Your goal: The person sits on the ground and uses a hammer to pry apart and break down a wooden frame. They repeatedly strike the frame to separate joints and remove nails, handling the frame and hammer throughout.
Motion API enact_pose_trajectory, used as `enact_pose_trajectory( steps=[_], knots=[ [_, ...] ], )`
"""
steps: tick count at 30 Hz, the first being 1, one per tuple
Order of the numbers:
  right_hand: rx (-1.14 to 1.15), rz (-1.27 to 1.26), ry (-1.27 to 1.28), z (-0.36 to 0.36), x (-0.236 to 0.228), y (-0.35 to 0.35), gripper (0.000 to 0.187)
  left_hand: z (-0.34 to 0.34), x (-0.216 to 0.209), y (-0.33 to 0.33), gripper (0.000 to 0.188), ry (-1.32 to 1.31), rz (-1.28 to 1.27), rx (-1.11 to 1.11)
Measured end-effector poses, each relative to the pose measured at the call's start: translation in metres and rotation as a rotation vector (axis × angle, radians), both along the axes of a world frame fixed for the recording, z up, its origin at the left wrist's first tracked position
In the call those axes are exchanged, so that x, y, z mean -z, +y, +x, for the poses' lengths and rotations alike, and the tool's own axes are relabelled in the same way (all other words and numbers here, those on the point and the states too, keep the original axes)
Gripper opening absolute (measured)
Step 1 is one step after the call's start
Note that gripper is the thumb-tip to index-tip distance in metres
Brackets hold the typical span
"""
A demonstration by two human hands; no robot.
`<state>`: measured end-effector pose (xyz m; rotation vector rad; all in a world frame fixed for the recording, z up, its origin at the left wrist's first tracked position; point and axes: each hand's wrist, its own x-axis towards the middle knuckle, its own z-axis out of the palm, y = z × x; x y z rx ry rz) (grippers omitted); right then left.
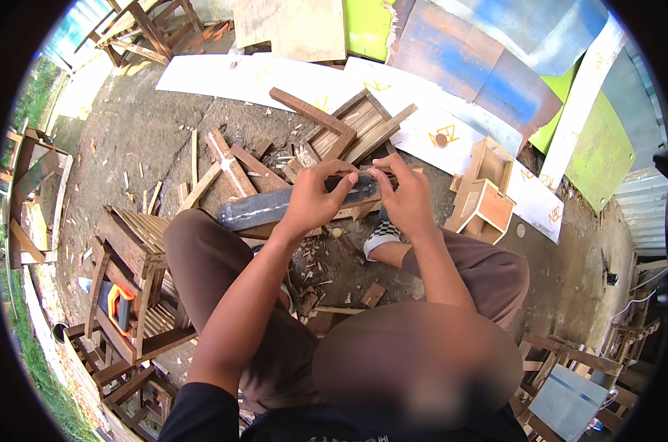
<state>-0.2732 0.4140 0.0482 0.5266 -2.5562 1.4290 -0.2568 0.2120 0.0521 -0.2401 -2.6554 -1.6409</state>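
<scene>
Left hand [321, 195] and right hand [405, 193] are pinched, can't tell around what, over that long, rubbery-looking blackish strip [257, 209] toward eight o'clock, so slack fingers could lose anything tiny among pale wood chips [315, 259] at seven.

Yellow markings [451, 133] on white sheets [422, 110]

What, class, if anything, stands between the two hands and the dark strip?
Nothing visible: the left hand overlaps the dark strip in this view, and the right hand is near its right end. Whether either touches it is unclear.
</scene>
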Motion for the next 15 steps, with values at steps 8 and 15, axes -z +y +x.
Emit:
enact_pose_trajectory(
  steps=[8, 15],
  knots=[
    [-0.021, -0.070, -0.011, -0.001, -0.006, -0.002, 0.017, -0.022, 0.006, 0.005, 0.022, 0.000, 0.053, 0.043],
    [-0.015, -0.082, -0.062, -0.003, -0.004, -0.002, 0.017, -0.024, 0.014, 0.017, 0.017, 0.082, -0.044, 0.015]
  ],
)
